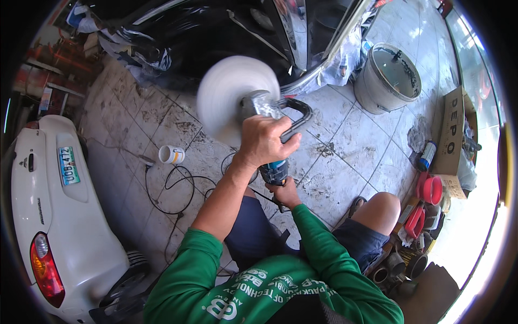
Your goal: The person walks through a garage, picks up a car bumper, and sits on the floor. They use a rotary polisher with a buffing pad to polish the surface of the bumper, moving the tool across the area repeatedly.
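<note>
A power polisher [274, 173] is in both my hands, its body pointing back toward me. My left hand [265, 139] is closed over the tool's front part, just behind the metal head. My right hand [286, 193] grips the rear end, its fingers partly hidden by the tool. The large round white pad [226, 89] is smeared by motion, as if spinning. It overlaps the glossy black car body [186, 51] ahead; whether it touches cannot be made out. A black loop handle [305, 110] sticks out right of the head.
A cord [191, 186] loops over the dirty tiles beside a small white cup [171, 154]. A white car [81, 216] stands at left. On the right are a large bucket [372, 89], a cardboard box [450, 146] and red containers [430, 189]. Plastic sheeting [345, 59] edges the black car.
</note>
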Demonstrator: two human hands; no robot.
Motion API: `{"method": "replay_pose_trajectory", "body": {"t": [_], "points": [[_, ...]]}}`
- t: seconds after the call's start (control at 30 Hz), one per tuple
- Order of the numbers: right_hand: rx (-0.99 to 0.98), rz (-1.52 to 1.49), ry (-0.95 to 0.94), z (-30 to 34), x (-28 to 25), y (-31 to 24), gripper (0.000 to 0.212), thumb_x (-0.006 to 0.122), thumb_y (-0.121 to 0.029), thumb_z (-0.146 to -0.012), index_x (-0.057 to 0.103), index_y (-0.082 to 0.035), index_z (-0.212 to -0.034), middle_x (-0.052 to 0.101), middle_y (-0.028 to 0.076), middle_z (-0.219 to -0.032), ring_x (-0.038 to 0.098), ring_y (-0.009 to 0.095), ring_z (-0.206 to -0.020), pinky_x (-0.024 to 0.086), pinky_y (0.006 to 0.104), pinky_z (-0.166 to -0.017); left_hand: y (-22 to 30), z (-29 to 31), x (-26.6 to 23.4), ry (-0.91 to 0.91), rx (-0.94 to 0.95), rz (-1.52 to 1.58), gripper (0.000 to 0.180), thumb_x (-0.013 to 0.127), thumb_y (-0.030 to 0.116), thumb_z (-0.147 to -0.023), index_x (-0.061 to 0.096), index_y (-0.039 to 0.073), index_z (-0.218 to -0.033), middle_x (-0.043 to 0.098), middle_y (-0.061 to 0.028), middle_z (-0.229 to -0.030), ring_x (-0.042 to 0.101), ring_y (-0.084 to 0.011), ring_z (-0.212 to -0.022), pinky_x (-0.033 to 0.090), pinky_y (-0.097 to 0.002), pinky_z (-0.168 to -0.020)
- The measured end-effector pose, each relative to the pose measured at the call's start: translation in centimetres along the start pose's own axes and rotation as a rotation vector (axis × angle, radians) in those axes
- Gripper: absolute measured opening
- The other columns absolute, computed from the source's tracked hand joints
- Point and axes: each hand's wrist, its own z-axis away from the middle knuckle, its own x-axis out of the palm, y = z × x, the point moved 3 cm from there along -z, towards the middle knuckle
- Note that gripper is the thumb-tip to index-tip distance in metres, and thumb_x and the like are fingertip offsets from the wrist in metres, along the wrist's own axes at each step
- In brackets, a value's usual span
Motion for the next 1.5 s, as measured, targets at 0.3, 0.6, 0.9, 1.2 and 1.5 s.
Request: {"method": "replay_pose_trajectory", "body": {"t": [0.3, 0.6, 0.9, 1.2, 1.5], "points": [[-0.188, 0.172, 0.129, -1.7, -0.3, -5.2, 0.033, 0.09, -0.021, -0.082, 0.078, 0.006, -0.097, 0.081, 0.023, -0.089, 0.082, 0.034, -0.086, 0.061, 0.0455, -0.08, -2.1, -0.5, -5.2, 0.121, 0.01, 0.06, 0.024, 0.086, 0.024, -0.081, 0.07, 0.007, -0.079, 0.07, -0.0102, -0.068, 0.072, -0.0315, -0.061, 0.056, -0.0414, -0.062], [-0.256, 0.167, 0.096, -3.9, 0.9, -10.1, 0.028, 0.089, -0.02, -0.084, 0.077, 0.004, -0.092, 0.08, 0.019, -0.085, 0.079, 0.028, -0.08, 0.06, 0.0443, -0.076, -1.8, -3.9, -8.8, 0.197, 0.118, -0.019, 0.026, 0.086, 0.026, -0.081, 0.067, 0.009, -0.077, 0.066, -0.0073, -0.063, 0.069, -0.0301, -0.058, 0.053, -0.0413, -0.058], [-0.087, 0.14, 0.087, -2.0, -1.3, -5.2, 0.029, 0.09, -0.023, -0.085, 0.078, 0.002, -0.095, 0.079, 0.011, -0.082, 0.074, 0.021, -0.075, 0.058, 0.043, -0.076, -0.3, -2.8, -3.6, 0.082, 0.09, 0.024, 0.029, 0.087, 0.03, -0.081, 0.067, 0.009, -0.078, 0.065, -0.0082, -0.06, 0.069, -0.0298, -0.057, 0.054, -0.0417, -0.057], [-0.239, -0.008, -0.124, -2.5, -0.1, -9.7, 0.026, 0.088, -0.017, -0.087, 0.076, 0.003, -0.099, 0.078, 0.01, -0.082, 0.071, 0.019, -0.07, 0.057, 0.0412, -0.069, 1.2, -5.1, -6.5, 0.086, 0.052, -0.146, 0.028, 0.087, 0.026, -0.08, 0.065, 0.009, -0.077, 0.064, -0.0068, -0.059, 0.066, -0.0289, -0.053, 0.052, -0.0414, -0.056], [-0.089, -0.124, -0.115, -3.5, -3.8, 0.3, 0.032, 0.09, -0.018, -0.086, 0.078, 0.002, -0.107, 0.08, 0.01, -0.093, 0.074, 0.021, -0.082, 0.058, 0.0392, -0.075, 3.5, -5.1, 3.0, -0.028, -0.038, -0.132, 0.028, 0.085, 0.031, -0.078, 0.064, 0.012, -0.073, 0.065, -0.0064, -0.057, 0.07, -0.0285, -0.056, 0.055, -0.0414, -0.059]]}}
